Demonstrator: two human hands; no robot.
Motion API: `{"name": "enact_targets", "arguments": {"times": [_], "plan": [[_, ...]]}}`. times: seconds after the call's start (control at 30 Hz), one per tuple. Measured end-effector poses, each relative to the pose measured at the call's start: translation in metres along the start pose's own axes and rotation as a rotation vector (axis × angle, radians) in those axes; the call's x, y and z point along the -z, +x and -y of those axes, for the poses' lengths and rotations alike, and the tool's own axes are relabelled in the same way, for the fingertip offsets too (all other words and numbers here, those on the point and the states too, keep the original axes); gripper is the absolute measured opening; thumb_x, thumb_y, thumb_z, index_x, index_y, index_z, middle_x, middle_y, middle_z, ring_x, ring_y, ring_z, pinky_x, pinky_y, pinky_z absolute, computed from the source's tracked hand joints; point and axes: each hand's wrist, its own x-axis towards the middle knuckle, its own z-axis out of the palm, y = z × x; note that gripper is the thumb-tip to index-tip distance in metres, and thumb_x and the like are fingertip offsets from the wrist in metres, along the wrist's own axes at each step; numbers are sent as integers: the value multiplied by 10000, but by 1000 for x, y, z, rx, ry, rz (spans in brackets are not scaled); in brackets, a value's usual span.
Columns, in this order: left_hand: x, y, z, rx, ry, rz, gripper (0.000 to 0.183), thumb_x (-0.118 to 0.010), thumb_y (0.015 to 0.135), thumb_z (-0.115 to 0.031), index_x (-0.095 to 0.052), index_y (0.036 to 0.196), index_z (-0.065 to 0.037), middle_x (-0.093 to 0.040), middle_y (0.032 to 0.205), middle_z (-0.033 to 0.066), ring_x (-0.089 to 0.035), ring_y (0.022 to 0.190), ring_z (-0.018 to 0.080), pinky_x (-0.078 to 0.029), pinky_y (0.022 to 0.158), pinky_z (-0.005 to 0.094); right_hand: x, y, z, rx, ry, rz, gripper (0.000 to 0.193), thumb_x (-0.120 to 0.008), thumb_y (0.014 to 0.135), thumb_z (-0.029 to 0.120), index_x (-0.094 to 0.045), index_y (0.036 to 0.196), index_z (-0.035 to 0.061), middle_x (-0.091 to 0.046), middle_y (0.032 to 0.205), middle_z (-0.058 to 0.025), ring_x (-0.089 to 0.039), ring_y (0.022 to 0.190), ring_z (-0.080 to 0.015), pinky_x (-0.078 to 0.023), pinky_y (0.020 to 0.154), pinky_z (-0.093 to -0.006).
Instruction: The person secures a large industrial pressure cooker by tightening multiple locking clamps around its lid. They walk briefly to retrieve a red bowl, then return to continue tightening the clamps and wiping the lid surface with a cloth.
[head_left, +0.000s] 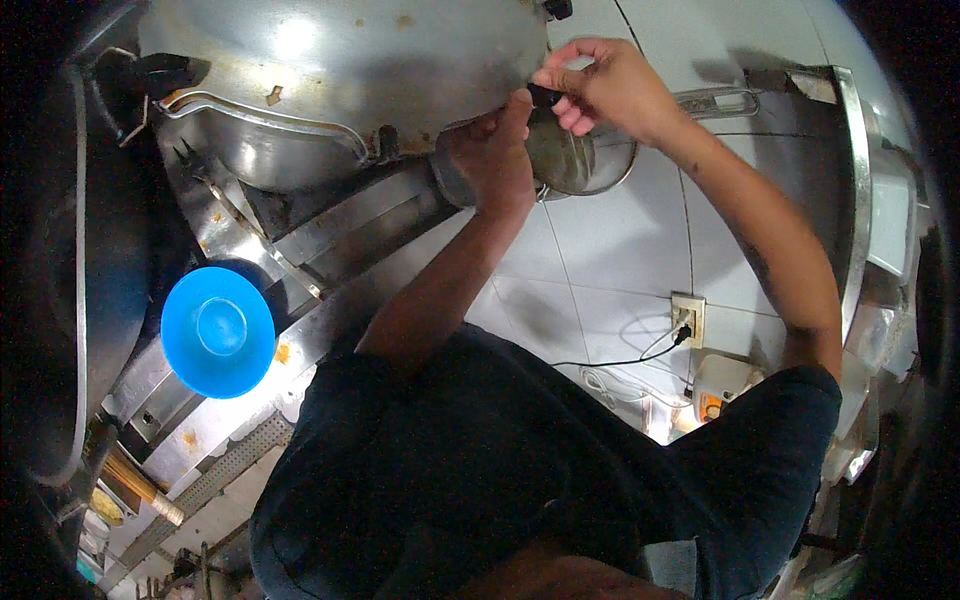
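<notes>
A big, dull metal pot or lidded vessel [390, 60] with brown stains fills the top of the head view. At its right edge sits a small black part [544, 95], possibly a knob. My right hand [598, 92] curls its fingers around this part, thumb and forefinger pinched together. Just left of it, my left hand [493, 152] is closed against the vessel's lower edge with its thumb up; what its fingers grip is hidden. Behind both hands a round wire-rimmed strainer [605, 165] shows against the tiled wall.
A blue plastic bowl [218, 375] stands on the stained steel counter at left. A large dark wok [100, 260] lines the left edge. On the tiles are a socket [688, 318] with a plugged black cable and a white container [725, 378]. A steel shelf edge [853, 200] runs along the right.
</notes>
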Motion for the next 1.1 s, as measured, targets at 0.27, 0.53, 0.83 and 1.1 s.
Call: {"name": "enact_targets", "arguments": {"times": [0.27,0.53,0.83,1.1], "plan": [[5,1,17,-15,307,-26,291,-722,830,-302,-662,878,-21,-663,817,53,-588,672,149,-481,618,307,9,-6,-22,646,-593,44,303,-606,952,224,-624,885,-72,-648,685,-47,-612,592,-110,-528,559,-276],[-2,-1,21,-3,-2,-72,275,-783,793,-117,-582,956,-22,-625,834,22,-568,778,110,-453,722,266,-3,0,23,-29,-380,86,349,-606,936,252,-591,713,-16,-603,592,-52,-562,449,-111,-433,375,-255],[-4,-4,19,-28,-38,-54,200,-763,802,-95,-606,898,-15,-617,774,7,-526,686,82,-409,651,248,5,13,20,-390,111,121,369,-569,950,297,-616,748,-8,-593,585,-45,-504,394,-100,-294,309,-223],[-4,-7,-2,46,58,-40,179,-768,794,-110,-614,794,-19,-623,760,11,-529,659,89,-424,632,254,10,10,11,213,-564,21,297,-636,922,296,-666,947,2,-630,640,-79,-538,429,-115,-389,382,-262]]}}
